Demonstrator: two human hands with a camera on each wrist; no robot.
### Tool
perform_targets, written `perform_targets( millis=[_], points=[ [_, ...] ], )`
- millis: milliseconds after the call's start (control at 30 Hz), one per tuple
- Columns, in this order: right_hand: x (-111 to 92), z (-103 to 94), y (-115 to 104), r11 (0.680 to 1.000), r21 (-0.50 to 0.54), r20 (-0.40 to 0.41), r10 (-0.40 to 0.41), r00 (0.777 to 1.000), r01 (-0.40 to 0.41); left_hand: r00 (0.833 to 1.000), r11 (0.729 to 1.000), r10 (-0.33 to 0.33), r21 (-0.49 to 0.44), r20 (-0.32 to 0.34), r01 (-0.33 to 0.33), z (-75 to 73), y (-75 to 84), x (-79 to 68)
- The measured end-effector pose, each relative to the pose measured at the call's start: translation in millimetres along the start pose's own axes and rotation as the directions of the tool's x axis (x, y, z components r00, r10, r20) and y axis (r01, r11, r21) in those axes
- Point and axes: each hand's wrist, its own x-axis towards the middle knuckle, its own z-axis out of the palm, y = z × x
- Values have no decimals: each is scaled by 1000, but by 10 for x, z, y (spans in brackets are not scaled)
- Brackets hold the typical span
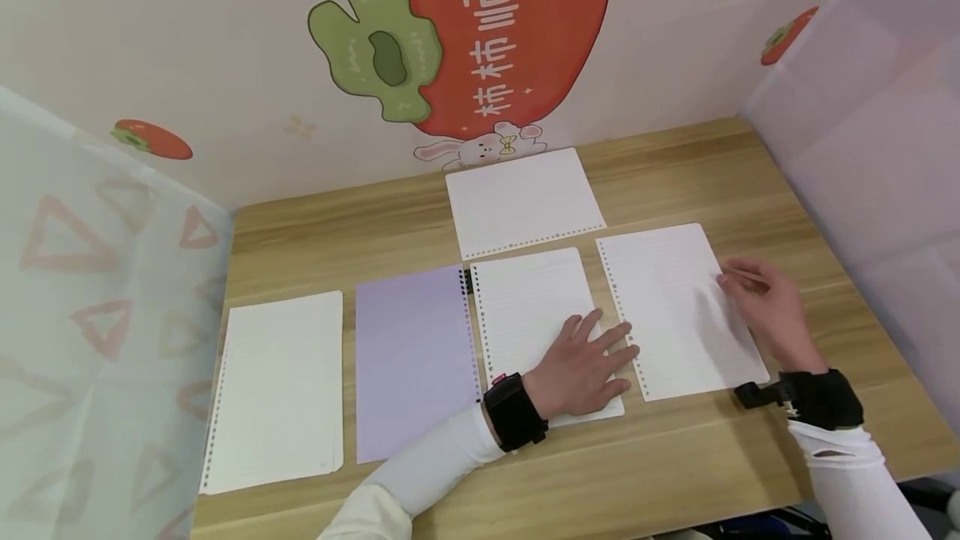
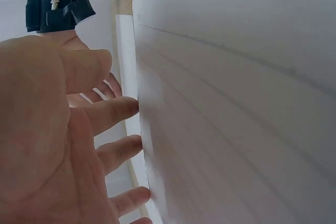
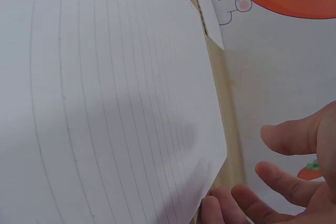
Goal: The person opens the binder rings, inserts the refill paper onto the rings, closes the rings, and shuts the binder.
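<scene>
An open notebook lies on the table, with a lavender cover (image 1: 412, 365) on its left and a lined white page (image 1: 525, 298) on its right. My left hand (image 1: 581, 369) rests on this page, fingers spread toward a separate lined sheet (image 1: 675, 307) with punched holes. In the left wrist view the fingertips (image 2: 126, 108) touch the paper. Beside the right edge of the separate sheet is my right hand (image 1: 768, 307), its fingers bent. In the right wrist view its thumb and forefinger stand apart with nothing between them, and the lower fingers (image 3: 212, 211) meet the sheet's edge.
A white punched sheet (image 1: 525, 202) lies at the back against the wall. Another white stack of punched paper (image 1: 281, 390) is at the far left. Fabric walls with printed fruit (image 1: 540, 23) enclose the wooden table (image 1: 675, 457) at the back and sides.
</scene>
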Motion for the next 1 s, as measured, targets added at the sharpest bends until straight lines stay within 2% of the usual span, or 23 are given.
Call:
perform_targets(
  millis=[200,400,567,767,900,1000],
  points=[
    [50,-50,-30,995,58,0,83,997,-83,1000,999,-15,52,-24,16,-16,1,-8],
    [125,-86,1,997,75,10,22,1000,-23,999,997,-40,71,-18,42,-28,2,0],
    [154,-129,67,1000,-15,30,7,1000,-7,999,997,-46,68,-14,47,-29,6,-1],
    [139,-157,145,994,-112,46,5,999,0,999,999,-27,33,-26,28,2,3,-9],
    [132,-176,185,995,-95,69,13,998,-6,999,1000,-2,-19,-50,1,22,-27,-28],
    [132,-219,204,998,-55,108,26,994,-20,997,992,-5,-123,-71,-3,45,-74,-32]
  ],
)
